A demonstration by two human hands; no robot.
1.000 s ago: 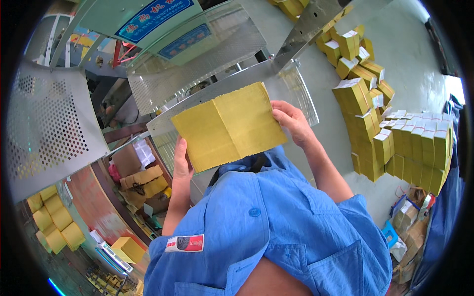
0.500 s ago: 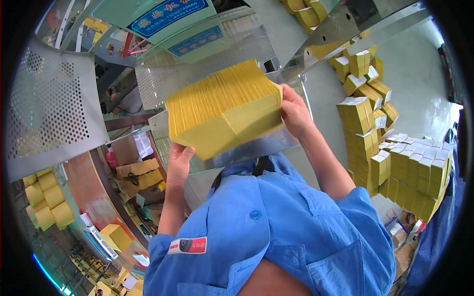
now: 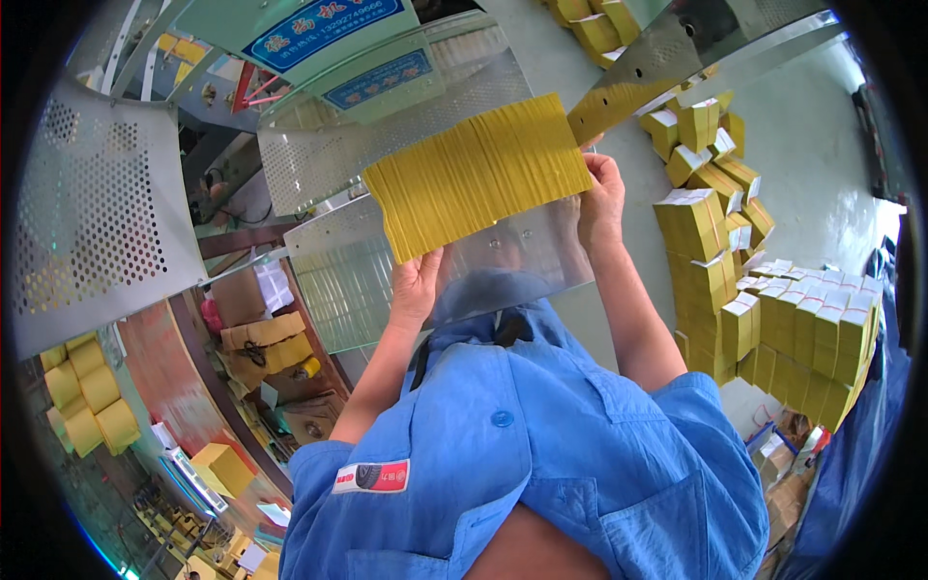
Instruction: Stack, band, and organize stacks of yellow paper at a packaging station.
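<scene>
A thick stack of yellow paper envelopes (image 3: 478,179) is held out in front of me, its many thin edges facing up. At the stack's near left corner, the fingers of my left hand (image 3: 416,288) are closed on it. My right hand (image 3: 601,198) pinches its right end, with some fingers hidden behind the paper. Below the stack lies a shiny metal tray (image 3: 527,261) of the machine, which mirrors part of the scene. I cannot tell whether the stack touches it.
A perforated metal panel (image 3: 97,203) stands at the left, and a green machine housing (image 3: 319,39) at the far side. One steel beam (image 3: 667,63) slants across the upper right. Banded yellow bundles (image 3: 701,232) are piled on the floor at the right. A cluttered shelf (image 3: 275,338) is at lower left.
The stack has tipped, so its broad near face no longer shows and its edges face up. It has shifted right. My left hand has moved right and up with it.
</scene>
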